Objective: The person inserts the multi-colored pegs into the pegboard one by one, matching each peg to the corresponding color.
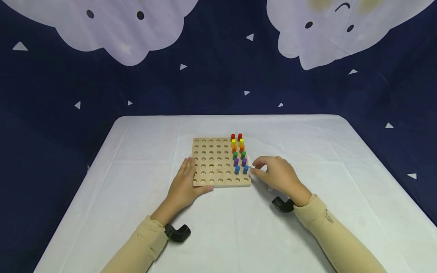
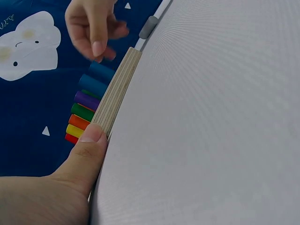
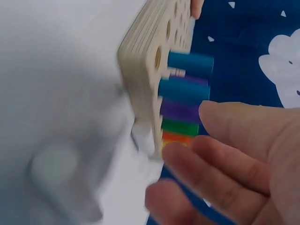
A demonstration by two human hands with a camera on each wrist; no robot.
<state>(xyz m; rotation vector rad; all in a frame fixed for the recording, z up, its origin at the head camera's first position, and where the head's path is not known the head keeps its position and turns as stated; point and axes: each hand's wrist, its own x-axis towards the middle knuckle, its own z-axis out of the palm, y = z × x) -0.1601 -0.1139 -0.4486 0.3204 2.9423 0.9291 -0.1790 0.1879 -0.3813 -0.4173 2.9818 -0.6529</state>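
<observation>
A wooden pegboard [image 1: 215, 155] lies on the table with rows of round holes. Two columns of coloured pegs stand along its right side, running from red [image 1: 240, 137] at the back through yellow, orange, green and purple to blue [image 1: 245, 170]. My left hand [image 1: 184, 187] rests against the board's front left corner, fingers straight along the left edge and thumb [image 2: 91, 140] against the front edge. Beside the board's right edge, my right hand [image 1: 278, 174] hovers near the blue pegs, thumb and fingertips [image 3: 173, 157] apart with nothing between them.
A small white piece [image 3: 143, 136] lies against the board's right side. Farther out, a blurred pale cylinder [image 3: 56, 164] lies on the white table [image 1: 136, 151]. Dark cloth with printed clouds [image 1: 218, 87] hangs behind the table.
</observation>
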